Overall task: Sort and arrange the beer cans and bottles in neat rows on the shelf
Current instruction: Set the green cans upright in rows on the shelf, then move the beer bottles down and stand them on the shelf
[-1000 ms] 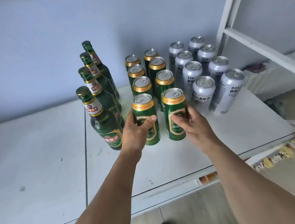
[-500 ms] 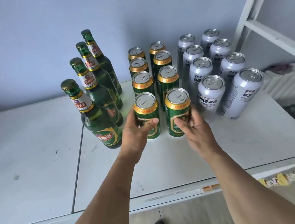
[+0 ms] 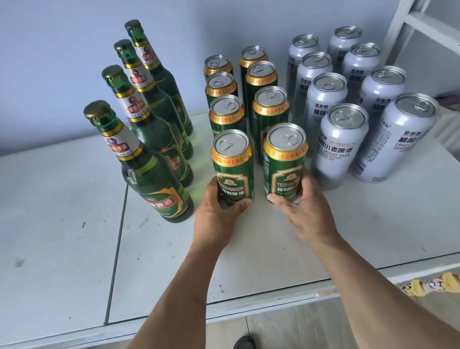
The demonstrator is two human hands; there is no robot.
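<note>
At frame centre, left hand point(image 3: 217, 208) and right hand point(image 3: 303, 207) each curled round the base of a front green can point(image 3: 233, 165), point(image 3: 285, 160); likely full, stiff, slick-walled, best gripped mid-body.

bottles point(image 3: 147, 120) left — cans point(image 3: 295, 108) right

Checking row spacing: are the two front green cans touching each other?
Apart. The head view shows a strip of white shelf between the left front green can and the right front green can.
</note>
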